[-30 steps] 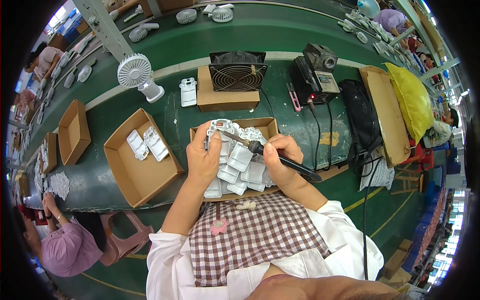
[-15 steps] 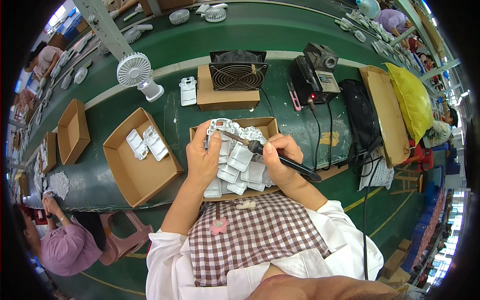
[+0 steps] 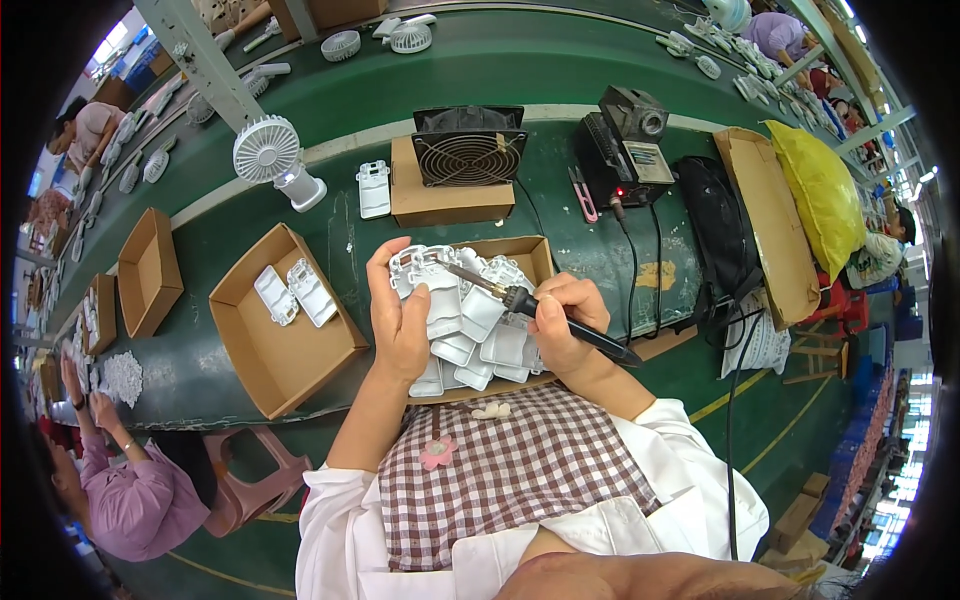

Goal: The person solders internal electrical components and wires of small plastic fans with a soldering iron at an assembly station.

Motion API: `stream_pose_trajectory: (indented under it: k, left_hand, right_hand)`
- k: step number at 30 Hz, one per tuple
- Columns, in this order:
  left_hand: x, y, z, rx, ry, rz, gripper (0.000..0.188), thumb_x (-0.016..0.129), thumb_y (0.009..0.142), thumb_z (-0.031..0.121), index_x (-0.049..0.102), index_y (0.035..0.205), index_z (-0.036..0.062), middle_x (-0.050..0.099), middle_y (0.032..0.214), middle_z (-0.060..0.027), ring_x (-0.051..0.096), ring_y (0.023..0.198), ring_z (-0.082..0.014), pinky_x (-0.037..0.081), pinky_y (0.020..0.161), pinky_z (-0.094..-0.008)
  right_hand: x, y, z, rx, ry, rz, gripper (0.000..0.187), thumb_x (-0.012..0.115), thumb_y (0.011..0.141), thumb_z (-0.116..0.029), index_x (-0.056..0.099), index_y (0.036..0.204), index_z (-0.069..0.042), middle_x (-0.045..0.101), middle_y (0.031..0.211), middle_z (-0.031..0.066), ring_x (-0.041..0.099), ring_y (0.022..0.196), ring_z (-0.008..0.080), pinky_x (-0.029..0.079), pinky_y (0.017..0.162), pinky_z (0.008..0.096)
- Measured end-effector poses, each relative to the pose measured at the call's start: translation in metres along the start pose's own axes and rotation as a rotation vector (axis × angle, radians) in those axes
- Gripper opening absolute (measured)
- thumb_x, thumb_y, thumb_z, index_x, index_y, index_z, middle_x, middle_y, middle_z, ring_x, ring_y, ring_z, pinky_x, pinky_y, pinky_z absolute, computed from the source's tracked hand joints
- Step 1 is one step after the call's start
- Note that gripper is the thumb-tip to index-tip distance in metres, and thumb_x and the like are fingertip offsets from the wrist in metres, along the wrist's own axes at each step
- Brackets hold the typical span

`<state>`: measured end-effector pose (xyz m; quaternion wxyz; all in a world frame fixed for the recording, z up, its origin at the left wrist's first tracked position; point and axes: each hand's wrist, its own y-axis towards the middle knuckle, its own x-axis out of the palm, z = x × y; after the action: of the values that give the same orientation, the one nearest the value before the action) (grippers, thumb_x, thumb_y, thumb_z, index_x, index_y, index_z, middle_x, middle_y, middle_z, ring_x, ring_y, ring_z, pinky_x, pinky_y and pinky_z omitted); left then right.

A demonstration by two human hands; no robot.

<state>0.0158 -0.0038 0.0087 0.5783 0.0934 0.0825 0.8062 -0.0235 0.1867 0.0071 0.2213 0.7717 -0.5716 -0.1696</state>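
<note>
Meanwhile, little changed over last second: white moulded plastic housing (image 3: pixel 425 285) was kept clamped in left hand (image 3: pixel 398 322), above brown cardboard tray of white plastic shells (image 3: pixel 535 258). Black-handled soldering iron (image 3: pixel 545 312) was kept gripped pen-fashion in right hand (image 3: pixel 562 325), tip on housing. Joint judged in progress. Open cardboard box (image 3: pixel 275 362) noted at left.

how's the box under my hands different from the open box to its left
The box under the hands is heaped with white plastic parts; the left box holds only two, its floor mostly bare. The left hand and the right hand, gripping a soldering iron, work over the first; nobody touches the other. Both are open brown cardboard on the green bench.
</note>
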Motion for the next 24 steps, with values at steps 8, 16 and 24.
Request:
stream_pose_trajectory:
  k: [8,16,24]
  left_hand:
    - [0.001,-0.001,-0.009,0.018,-0.022,0.043,0.04,0.038,0.09,-0.002,0.033,0.13,-0.003,0.055,0.114,-0.0164,0.057,0.095,-0.0162,0.046,0.086,-0.0305]
    - [0.005,0.0,0.006,-0.124,-0.182,0.08,0.038,0.042,0.092,0.0,0.039,0.13,-0.002,0.061,0.102,-0.0118,0.062,0.082,-0.0124,0.053,0.072,-0.0252]
    - [0.003,-0.002,-0.003,-0.136,-0.143,0.089,0.034,0.043,0.092,0.0,0.045,0.125,-0.0034,0.063,0.105,-0.0134,0.061,0.077,-0.0117,0.052,0.07,-0.0251]
  right_hand:
    - [0.001,-0.001,-0.001,-0.009,0.023,0.004,0.012,0.052,0.092,-0.012,0.045,0.089,-0.003,0.054,0.077,0.0108,0.049,0.054,0.0087,0.044,0.05,0.0223]
    - [0.003,0.005,-0.002,0.031,-0.036,-0.076,0.009,0.057,0.088,-0.003,0.048,0.086,-0.003,0.057,0.075,0.0078,0.05,0.056,0.0086,0.042,0.05,0.0225]
    - [0.009,0.007,-0.005,0.117,-0.02,-0.037,0.012,0.064,0.084,-0.007,0.053,0.081,-0.003,0.058,0.065,0.0064,0.05,0.053,0.011,0.038,0.047,0.0251]
